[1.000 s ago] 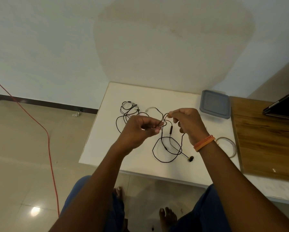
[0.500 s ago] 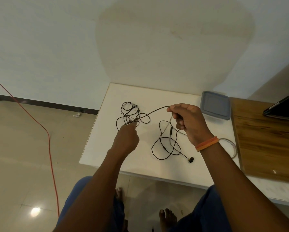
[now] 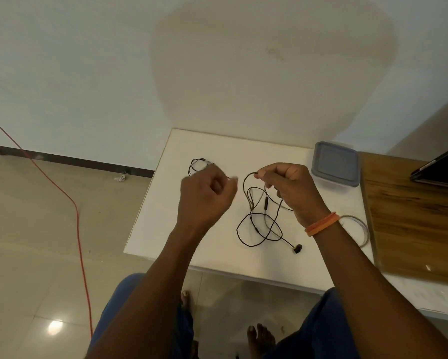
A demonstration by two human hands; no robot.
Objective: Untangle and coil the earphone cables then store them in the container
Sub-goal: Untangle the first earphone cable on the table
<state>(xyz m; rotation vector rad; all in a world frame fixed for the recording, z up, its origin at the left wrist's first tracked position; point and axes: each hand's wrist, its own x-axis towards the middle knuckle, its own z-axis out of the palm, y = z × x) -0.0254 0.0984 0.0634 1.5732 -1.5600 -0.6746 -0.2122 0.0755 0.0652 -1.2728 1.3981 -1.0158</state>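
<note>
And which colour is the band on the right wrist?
Orange; the wristband shows clearly in the head view.

White table [image 3: 165, 216] against a stained pale wall [image 3: 243, 60], glossy beige tiled floor [image 3: 36, 242].

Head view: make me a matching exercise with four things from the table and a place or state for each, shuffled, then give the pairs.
Things:
1. container
2. earbud
3. right hand
4. wooden board

Descriptions:
A. pinches a black cable end
B. grey lid on, at the table's far edge
C. lies on the white table, near its front edge
D. covers the table's right part

Pairs: 1-B, 2-C, 3-A, 4-D
</note>
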